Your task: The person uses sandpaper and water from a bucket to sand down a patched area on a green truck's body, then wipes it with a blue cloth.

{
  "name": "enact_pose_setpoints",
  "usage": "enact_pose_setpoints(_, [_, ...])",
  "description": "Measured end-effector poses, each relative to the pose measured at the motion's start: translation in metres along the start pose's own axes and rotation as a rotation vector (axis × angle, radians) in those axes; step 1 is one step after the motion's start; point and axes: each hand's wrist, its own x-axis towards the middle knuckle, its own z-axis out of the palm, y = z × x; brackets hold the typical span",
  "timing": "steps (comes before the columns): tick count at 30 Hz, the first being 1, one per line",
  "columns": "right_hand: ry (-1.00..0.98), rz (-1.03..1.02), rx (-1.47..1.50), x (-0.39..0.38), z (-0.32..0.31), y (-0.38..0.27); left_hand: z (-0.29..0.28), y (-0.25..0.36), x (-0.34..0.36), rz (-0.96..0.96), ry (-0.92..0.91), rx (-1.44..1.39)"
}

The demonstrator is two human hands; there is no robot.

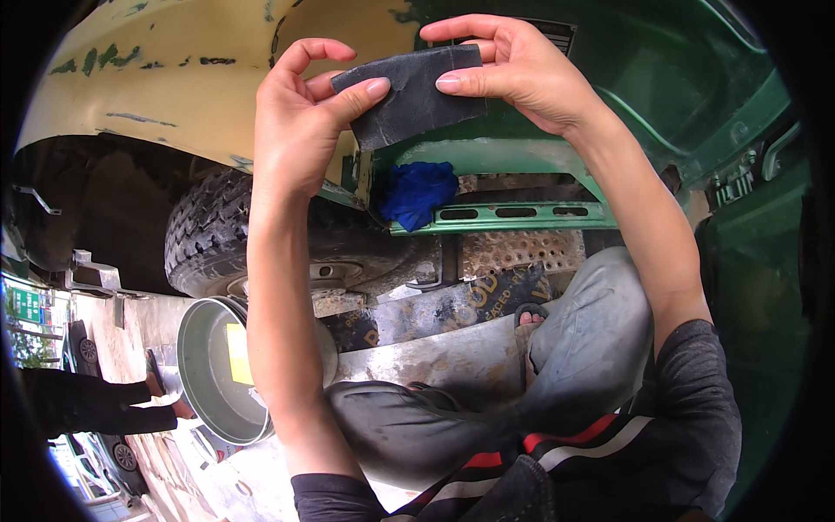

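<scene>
Dark sheet [415, 100] is being pinched at both sides.
Left side is being gripped by left hand [300, 117], right by right hand [535, 78]; long axis is being held crosswise, rising rightward.

Floor [465, 355]: pale and scuffed, visible from 5 to 8 o'clock of the view's centre. A dark sheet with gold lettering [435, 310] lies on it at 5 o'clock. A grey bucket [204, 365], yellow label inside its outline, stands at 8 o'clock. Green slotted sill [544, 223], 2 o'clock: a crumpled blue cloth [417, 193] rests at its left end, 12 o'clock.
</scene>
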Motion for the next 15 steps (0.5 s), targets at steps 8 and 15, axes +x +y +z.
enact_pose_setpoints(8, [-0.128, 0.196, 0.028, -0.001, -0.015, 0.001, 0.000, -0.002, 0.007, -0.081, -0.018, 0.170])
enact_pose_setpoints(15, [-0.087, 0.142, 0.047, 0.010, -0.021, 0.014, 0.001, -0.009, 0.015, -0.068, -0.076, 0.168])
